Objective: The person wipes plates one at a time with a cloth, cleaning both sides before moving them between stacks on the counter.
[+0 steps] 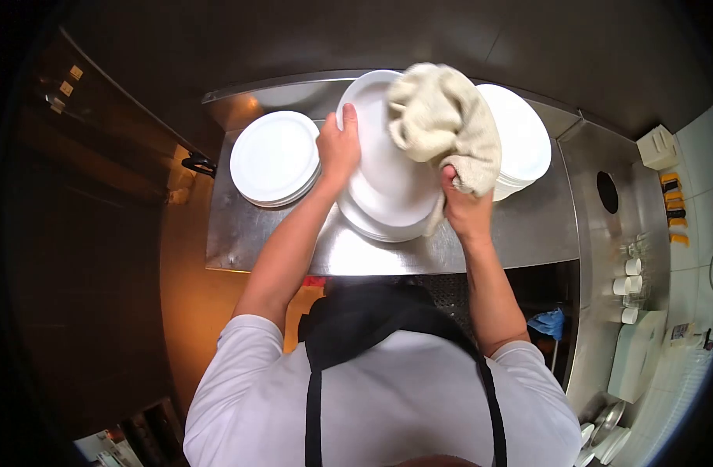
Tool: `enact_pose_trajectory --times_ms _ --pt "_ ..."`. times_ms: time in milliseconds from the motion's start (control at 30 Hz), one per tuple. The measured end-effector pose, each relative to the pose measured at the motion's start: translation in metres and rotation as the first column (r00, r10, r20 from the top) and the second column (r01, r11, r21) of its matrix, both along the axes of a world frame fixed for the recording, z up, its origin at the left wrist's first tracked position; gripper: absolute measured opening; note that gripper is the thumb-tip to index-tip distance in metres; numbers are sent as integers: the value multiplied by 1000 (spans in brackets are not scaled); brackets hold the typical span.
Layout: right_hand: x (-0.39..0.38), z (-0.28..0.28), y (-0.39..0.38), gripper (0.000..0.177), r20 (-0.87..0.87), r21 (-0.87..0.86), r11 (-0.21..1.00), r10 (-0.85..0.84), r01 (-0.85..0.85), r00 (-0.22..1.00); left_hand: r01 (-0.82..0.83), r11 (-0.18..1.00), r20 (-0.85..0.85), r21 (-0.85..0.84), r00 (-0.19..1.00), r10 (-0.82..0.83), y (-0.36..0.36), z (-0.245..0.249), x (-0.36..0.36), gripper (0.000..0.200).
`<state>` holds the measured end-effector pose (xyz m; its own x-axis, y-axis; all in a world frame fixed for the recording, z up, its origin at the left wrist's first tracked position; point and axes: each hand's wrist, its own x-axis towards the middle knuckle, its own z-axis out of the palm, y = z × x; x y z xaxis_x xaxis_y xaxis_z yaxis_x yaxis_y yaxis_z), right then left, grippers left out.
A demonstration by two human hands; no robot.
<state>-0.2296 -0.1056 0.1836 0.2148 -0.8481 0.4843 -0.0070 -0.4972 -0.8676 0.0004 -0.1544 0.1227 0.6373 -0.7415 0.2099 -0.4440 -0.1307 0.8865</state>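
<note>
My left hand grips the left rim of a white oval plate, thumb on top. At the plate's right side my right hand is closed on a beige cloth, which covers the plate's upper right part. The plate is held above a middle stack of white plates on the steel counter. Left of it stands a stack of round white plates. A taller stack of white plates is on the right, partly behind the cloth.
Right of the counter, a steel surface holds white cups, glasses and a pale green-white box. Yellow-handled tools hang on the tiled wall. A blue cloth hangs below the counter's right end.
</note>
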Motion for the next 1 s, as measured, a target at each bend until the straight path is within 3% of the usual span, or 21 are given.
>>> enact_pose_trajectory --times_ms 33,67,100,200,267,333,367,400,433,500,633,700,800,833,933,967,1000 --pt "22 11 -2 33 128 -56 989 -125 133 984 34 991 -21 -127 999 -37 -4 -16 -4 63" --pt "33 22 -7 34 223 40 999 -30 22 974 118 986 85 -116 990 -108 -8 -35 -6 66" --pt "49 32 -15 31 242 62 997 19 -35 970 232 934 -138 -270 951 -276 -2 -27 -16 68" --pt "77 -12 -23 25 108 145 984 89 -104 990 437 823 -309 -364 777 -549 25 -37 -41 66" --pt "79 -26 8 48 124 -53 968 251 -247 960 496 792 -396 -355 688 -608 49 -38 -17 65" --pt "81 -29 50 86 15 -1 915 403 -403 915 499 792 -470 -352 638 -611 70 -38 13 64" --pt "89 -18 58 93 -97 -214 901 366 -379 926 485 797 -506 -361 616 -604 80 -38 28 63" --pt "97 -2 63 96 98 -121 881 469 -457 878 461 807 -535 -369 605 -590 88 -38 37 63" --pt "98 23 52 94 -75 -337 867 364 -367 929 432 817 -555 -382 599 -577 91 -40 36 62" --pt "104 40 16 90 -190 -438 837 269 -327 944 374 834 -576 -406 604 -551 92 -47 20 61" --pt "106 -18 1 75 -130 -50 928 361 -370 923 286 861 -605 -420 620 -500 95 -54 6 59" --pt "101 -44 36 66 -67 -37 936 347 -349 936 264 862 -614 -432 614 -496 97 -51 23 58" --pt "102 -21 73 69 -160 -340 822 428 -457 890 252 859 -608 -446 618 -497 94 -42 49 56" --pt "109 -9 69 66 -118 -499 769 397 -400 910 243 865 -615 -439 621 -486 95 -37 56 56" --pt "108 51 47 47 -220 -615 706 273 -351 936 199 879 -651 -433 606 -458 105 -44 34 54" --pt "115 61 37 35 -172 -576 769 216 -276 961 181 883 -664 -433 599 -448 103 -49 26 53" --pt "114 56 27 44 -177 -376 871 269 -317 947 148 894 -681 -423 599 -421 108 -54 11 53"
